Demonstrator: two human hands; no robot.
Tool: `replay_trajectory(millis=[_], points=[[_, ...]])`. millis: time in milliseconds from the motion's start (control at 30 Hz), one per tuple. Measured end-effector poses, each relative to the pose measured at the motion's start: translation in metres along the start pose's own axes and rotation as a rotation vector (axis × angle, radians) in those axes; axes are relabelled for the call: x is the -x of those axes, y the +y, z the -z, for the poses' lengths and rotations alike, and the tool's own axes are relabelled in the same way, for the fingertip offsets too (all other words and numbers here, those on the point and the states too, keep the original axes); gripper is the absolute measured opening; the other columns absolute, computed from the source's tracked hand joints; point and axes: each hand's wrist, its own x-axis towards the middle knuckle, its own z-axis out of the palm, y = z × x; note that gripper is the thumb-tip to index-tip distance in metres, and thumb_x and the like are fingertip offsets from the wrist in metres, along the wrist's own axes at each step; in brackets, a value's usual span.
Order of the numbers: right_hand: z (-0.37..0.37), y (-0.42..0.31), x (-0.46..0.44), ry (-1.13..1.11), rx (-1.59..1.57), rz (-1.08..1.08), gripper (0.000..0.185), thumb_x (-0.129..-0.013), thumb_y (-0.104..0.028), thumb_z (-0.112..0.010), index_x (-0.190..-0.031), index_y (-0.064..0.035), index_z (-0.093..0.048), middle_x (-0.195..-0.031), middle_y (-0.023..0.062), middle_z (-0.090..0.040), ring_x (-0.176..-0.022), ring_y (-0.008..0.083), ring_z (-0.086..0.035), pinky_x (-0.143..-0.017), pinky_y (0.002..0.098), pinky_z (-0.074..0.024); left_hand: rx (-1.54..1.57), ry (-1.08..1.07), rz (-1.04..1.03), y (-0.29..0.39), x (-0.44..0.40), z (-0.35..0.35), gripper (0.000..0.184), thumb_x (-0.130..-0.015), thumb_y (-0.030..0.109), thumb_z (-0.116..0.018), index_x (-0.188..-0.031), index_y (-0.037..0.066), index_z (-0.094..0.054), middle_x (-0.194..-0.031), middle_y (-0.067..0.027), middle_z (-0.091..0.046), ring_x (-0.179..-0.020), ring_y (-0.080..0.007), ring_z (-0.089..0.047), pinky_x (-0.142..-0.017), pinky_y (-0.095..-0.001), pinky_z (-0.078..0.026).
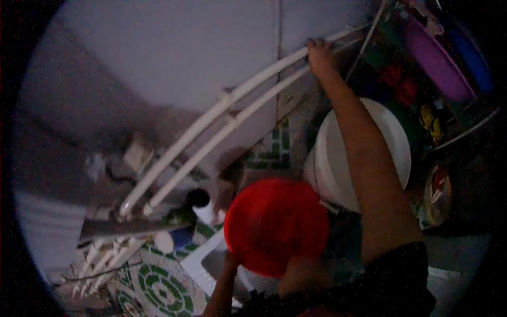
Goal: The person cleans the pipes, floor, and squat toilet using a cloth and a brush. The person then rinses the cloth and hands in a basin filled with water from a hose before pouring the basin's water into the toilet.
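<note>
My right hand (320, 55) reaches far forward, and its fingers close over the upper of two long white pipes (195, 129) that run along the wall. Below it, a round red basin (275, 224) is near my body. At the basin's lower left rim is my left hand (231, 262), gripping the edge; most of its fingers are hidden. Under my right forearm stands a large white bucket (388, 132), partly covered by the arm. The dim, grainy picture hides what the basin holds.
Purple (435, 55) and blue (472, 47) basins lean in a rack at the upper right. A white step-like object (203, 264) lies beneath the red basin on green-patterned tiles (163, 288). More short white pipes (108, 261) are at the lower left, near a cup-like container (165, 242).
</note>
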Motion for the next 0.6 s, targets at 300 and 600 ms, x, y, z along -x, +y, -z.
replay_trajectory(millis=[300,600], points=[[0.128,-0.182,0.127,0.154,-0.227,0.114,0.054,-0.089,0.005,-0.056,-0.141,-0.0112,-0.058,-0.139,0.0166,-0.058,-0.121,0.0397,-0.057,-0.103,0.0461,-0.0513,0.218,-0.055,0.046,-0.083,-0.062,-0.013,0.031,-0.091,0.023,-0.071,-0.113,0.001,-0.068,-0.091,-0.0079,-0.071,-0.076,-0.0191,-0.064,-0.066,-0.0371,-0.054],[0.098,-0.175,0.308,-0.567,-1.562,-0.238,0.053,-0.094,-0.003,-0.061,-0.146,-0.0041,-0.052,-0.138,0.0087,-0.06,-0.126,0.022,-0.056,-0.108,0.0353,-0.045,0.55,-0.125,-0.16,-0.062,-0.039,-0.025,0.033,-0.095,0.018,-0.065,-0.123,0.001,-0.065,-0.1,-0.0076,-0.072,-0.082,-0.0195,-0.066,-0.071,-0.0353,-0.056]])
